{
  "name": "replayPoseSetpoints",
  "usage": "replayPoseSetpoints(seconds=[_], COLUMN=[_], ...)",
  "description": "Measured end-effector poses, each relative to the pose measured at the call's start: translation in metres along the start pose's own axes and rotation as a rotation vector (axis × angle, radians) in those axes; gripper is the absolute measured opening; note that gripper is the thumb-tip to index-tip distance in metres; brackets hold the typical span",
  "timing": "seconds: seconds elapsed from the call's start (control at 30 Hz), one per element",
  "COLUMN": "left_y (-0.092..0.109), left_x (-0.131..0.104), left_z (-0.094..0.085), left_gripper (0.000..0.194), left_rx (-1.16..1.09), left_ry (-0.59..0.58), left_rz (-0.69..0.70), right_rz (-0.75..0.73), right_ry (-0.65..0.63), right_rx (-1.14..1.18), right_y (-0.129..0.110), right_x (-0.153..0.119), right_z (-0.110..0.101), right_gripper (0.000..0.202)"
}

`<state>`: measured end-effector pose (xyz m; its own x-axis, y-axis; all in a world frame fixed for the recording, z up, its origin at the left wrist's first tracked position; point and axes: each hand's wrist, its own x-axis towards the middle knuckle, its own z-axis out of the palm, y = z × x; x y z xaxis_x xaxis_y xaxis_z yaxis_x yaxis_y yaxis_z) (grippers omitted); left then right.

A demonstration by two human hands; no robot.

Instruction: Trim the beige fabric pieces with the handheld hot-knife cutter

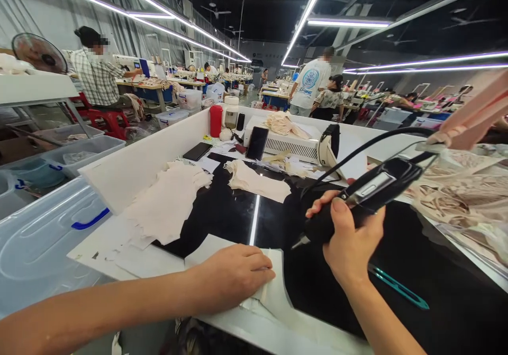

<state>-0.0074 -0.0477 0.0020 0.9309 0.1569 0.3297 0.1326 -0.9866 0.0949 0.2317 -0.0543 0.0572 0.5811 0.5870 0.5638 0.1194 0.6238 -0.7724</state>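
Note:
My right hand (355, 233) is wrapped around a black corded handheld tool (371, 185) with a pointed metal tip. The tip points down and left, close to the black work surface (313, 286). At the front edge, my left hand (238, 270) is closed, its fingers bent together over a pale fabric strip (264, 291). That strip lies on a white sheet-like piece (210, 246), partly hidden under the hand. A stack of cream fabric pieces (166, 201) sits at the left, and a smaller stack (260, 180) lies farther back.
A teal slim tool (400, 286) lies right of my right wrist. Phones (257, 143), a red container (216, 121) and paper scraps stand along the back. Beige fabric pieces (456, 191) are heaped at the right. Clear plastic bins (59, 233) flank the left; people work beyond.

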Motion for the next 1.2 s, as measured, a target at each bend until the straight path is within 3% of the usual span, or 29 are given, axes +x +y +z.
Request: replayPoseSetpoints(seconds=[0.13,0.33,0.57,0.7,0.93,1.2], left_y=[0.0,-0.003,-0.018,-0.02,-0.022,-0.022], left_x=[0.01,0.03,0.045,0.045,0.04,0.041], left_z=[-0.001,0.012,0.01,0.011,0.018,0.016], left_gripper=[0.026,0.02,0.02,0.017,0.013,0.011], left_rx=[-0.016,-0.014,-0.102,-0.25,-0.344,-0.366], left_ry=[-0.004,0.015,-0.044,-0.058,0.005,-0.004], left_rz=[0.015,0.014,-0.384,-0.5,-0.515,-0.535], right_rz=[0.019,0.048,0.051,0.065,0.078,0.074], right_ry=[-0.001,-0.011,-0.008,-0.02,-0.026,-0.009], right_rx=[0.048,0.097,0.109,0.116,0.124,0.177], right_y=[0.004,0.003,0.001,0.003,0.005,0.001], right_x=[0.001,-0.004,-0.006,-0.008,-0.011,-0.009], right_z=[0.004,0.006,0.004,0.004,0.006,0.014], right_gripper=[0.048,0.057,0.052,0.052,0.055,0.053])
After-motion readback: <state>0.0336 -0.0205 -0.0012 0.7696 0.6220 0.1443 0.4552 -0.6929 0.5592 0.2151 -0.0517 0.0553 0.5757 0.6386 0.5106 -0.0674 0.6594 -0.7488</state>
